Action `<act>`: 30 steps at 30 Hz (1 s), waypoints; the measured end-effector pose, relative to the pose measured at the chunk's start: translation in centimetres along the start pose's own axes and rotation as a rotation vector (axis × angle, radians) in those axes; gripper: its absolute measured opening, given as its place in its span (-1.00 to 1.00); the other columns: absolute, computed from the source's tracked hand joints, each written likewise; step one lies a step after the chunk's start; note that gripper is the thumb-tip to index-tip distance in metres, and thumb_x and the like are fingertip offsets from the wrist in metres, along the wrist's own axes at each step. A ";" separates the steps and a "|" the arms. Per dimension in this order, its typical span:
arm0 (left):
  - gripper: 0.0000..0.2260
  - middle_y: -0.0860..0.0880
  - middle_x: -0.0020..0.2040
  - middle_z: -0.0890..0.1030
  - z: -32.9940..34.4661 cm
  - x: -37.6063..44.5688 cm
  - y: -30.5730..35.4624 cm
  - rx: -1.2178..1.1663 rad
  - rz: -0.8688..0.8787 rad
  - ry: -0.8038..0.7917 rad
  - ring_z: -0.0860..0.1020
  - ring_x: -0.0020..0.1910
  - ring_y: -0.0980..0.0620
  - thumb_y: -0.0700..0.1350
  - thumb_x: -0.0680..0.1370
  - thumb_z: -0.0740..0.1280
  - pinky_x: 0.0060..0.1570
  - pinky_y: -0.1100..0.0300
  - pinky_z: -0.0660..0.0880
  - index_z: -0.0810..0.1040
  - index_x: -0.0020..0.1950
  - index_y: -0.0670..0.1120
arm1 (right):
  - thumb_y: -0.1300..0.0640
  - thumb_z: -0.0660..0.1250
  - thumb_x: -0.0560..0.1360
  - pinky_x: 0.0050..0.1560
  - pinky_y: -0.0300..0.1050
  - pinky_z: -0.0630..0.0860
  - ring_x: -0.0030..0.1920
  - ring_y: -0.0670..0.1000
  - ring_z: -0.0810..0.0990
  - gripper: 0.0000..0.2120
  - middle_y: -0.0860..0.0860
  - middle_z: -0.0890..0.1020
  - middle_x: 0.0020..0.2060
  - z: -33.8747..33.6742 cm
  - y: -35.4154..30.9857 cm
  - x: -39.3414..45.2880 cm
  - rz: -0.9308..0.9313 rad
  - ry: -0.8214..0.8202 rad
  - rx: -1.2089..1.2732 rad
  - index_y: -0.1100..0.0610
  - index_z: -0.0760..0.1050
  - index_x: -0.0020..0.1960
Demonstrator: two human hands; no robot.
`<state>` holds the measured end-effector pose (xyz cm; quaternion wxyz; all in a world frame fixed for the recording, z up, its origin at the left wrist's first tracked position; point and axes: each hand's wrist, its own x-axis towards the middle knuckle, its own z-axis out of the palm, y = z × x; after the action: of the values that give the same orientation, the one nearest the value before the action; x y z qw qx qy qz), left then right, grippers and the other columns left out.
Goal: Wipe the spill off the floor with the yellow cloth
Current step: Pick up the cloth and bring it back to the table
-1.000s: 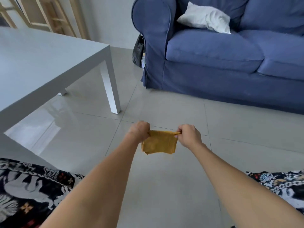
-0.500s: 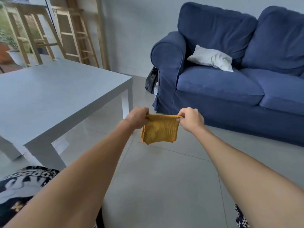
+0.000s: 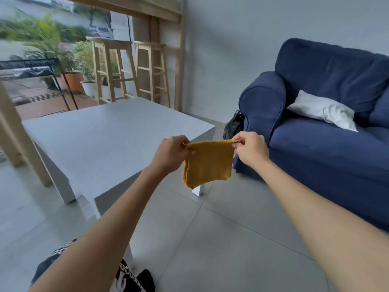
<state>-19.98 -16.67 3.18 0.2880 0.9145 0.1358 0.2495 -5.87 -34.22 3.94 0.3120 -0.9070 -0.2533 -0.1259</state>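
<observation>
My left hand (image 3: pixel 171 153) and right hand (image 3: pixel 250 149) each pinch a top corner of the yellow cloth (image 3: pixel 208 163), fingers closed on its upper edge, so it hangs stretched between them in the air above the grey tiled floor (image 3: pixel 210 239). Just behind it stands the white table (image 3: pixel 101 140). Further right sits the blue sofa (image 3: pixel 328 114) with a white cushion (image 3: pixel 322 110).

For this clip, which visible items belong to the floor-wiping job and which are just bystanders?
Job items:
yellow cloth, pinched at its top corners by left hand and right hand
tiled floor; no spill visible on it

Bystanders:
white table
blue sofa
white cushion
black bag
wooden stools
</observation>
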 end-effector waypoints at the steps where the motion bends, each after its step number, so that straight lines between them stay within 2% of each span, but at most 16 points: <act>1: -0.80 -0.05 -0.08 0.63 -0.4 0.1 -0.5 -0.009 -0.018 0.019 0.59 -0.08 0.02 -0.09 0.52 0.37 -0.10 0.25 0.48 0.59 0.07 -0.17 | 0.13 0.35 0.54 -0.20 -0.13 0.50 -0.09 0.06 0.58 -0.92 -0.02 0.66 -0.15 0.7 -0.6 0.6 -0.012 0.003 0.014 0.00 0.62 -0.05; 4: -0.79 -0.01 -0.11 0.61 -1.8 1.1 -1.7 -0.008 -0.055 0.047 0.58 -0.09 0.04 -0.07 0.50 0.38 -0.12 0.25 0.46 0.60 0.06 -0.16 | 0.17 0.33 0.55 -0.15 -0.10 0.55 -0.12 0.06 0.60 -0.92 0.00 0.65 -0.18 2.4 -2.5 2.4 -0.040 -0.005 0.093 0.03 0.59 -0.07; 8: -0.75 -0.05 -0.08 0.62 -3.9 2.7 -3.3 0.006 -0.082 0.069 0.59 -0.07 0.01 -0.05 0.50 0.39 -0.09 0.22 0.50 0.59 0.08 -0.17 | 0.23 0.33 0.53 -0.01 0.03 0.62 -0.08 0.08 0.63 -0.88 0.02 0.64 -0.18 4.4 -4.6 5.2 -0.074 -0.067 0.192 0.04 0.55 -0.11; 11: -0.74 -0.03 -0.08 0.61 -5.2 3.6 -5.0 0.007 -0.121 0.111 0.59 -0.08 0.01 -0.04 0.51 0.37 -0.11 0.22 0.50 0.58 0.09 -0.18 | 0.26 0.32 0.52 0.00 0.10 0.63 -0.08 0.09 0.64 -0.88 0.02 0.65 -0.16 6.5 -6.3 7.1 -0.096 -0.111 0.226 0.05 0.54 -0.10; 15: -0.76 -0.05 -0.10 0.63 -6.2 4.7 -7.4 -0.017 -0.191 0.157 0.61 -0.15 0.03 -0.04 0.52 0.36 -0.22 0.31 0.49 0.57 0.07 -0.18 | 0.25 0.29 0.53 0.01 0.00 0.58 -0.08 0.12 0.63 -0.87 0.03 0.63 -0.16 9.7 -8.8 9.3 -0.129 -0.132 0.215 0.03 0.50 -0.11; 18: -0.75 -0.03 -0.14 0.61 -6.8 5.1 -9.5 -0.036 -0.275 0.174 0.59 -0.27 0.11 -0.02 0.52 0.35 -0.35 0.40 0.43 0.56 0.06 -0.17 | 0.25 0.27 0.54 -0.10 -0.08 0.54 -0.10 0.13 0.60 -0.89 0.06 0.61 -0.14 11.9 -10.6 10.6 -0.151 -0.182 0.233 0.05 0.50 -0.07; 20: -0.75 -0.02 -0.18 0.60 -7.5 5.3 -10.9 -0.049 -0.356 0.151 0.58 -0.30 0.13 0.00 0.51 0.36 -0.38 0.38 0.43 0.55 0.05 -0.15 | 0.23 0.29 0.54 -0.10 -0.07 0.56 -0.12 0.12 0.61 -0.90 0.06 0.62 -0.14 13.4 -11.7 11.2 -0.178 -0.219 0.246 0.04 0.51 -0.07; 22: -0.77 -0.01 -0.23 0.60 -8.2 5.3 -12.5 -0.069 -0.455 0.109 0.59 -0.29 0.11 0.01 0.50 0.37 -0.36 0.33 0.47 0.53 0.01 -0.14 | 0.21 0.32 0.54 -0.05 -0.02 0.61 -0.12 0.13 0.63 -0.91 0.08 0.63 -0.13 14.9 -12.8 11.7 -0.208 -0.272 0.264 0.04 0.52 -0.07; 25: -0.76 -0.03 -0.28 0.60 -9.2 5.0 -14.9 -0.066 -0.567 0.101 0.59 -0.30 0.09 0.00 0.48 0.40 -0.25 0.24 0.53 0.53 -0.01 -0.15 | 0.21 0.33 0.55 -0.03 -0.04 0.61 -0.11 0.11 0.64 -0.92 0.07 0.63 -0.13 17.0 -14.5 11.9 -0.253 -0.349 0.253 0.04 0.53 -0.08; 30: -0.72 -0.07 -0.26 0.62 -8.9 4.8 -17.6 -0.043 -0.642 0.105 0.59 -0.30 0.07 -0.03 0.48 0.41 -0.14 0.14 0.58 0.57 0.03 -0.22 | 0.19 0.36 0.52 0.01 0.00 0.61 -0.08 0.10 0.63 -0.91 0.03 0.61 -0.15 20.2 -15.7 12.0 -0.244 -0.396 0.267 0.02 0.54 -0.11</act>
<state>-22.54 3.30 0.84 0.3640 0.8046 0.4264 0.1957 -2.82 -6.27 0.87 0.3557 -0.8276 -0.4312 0.0516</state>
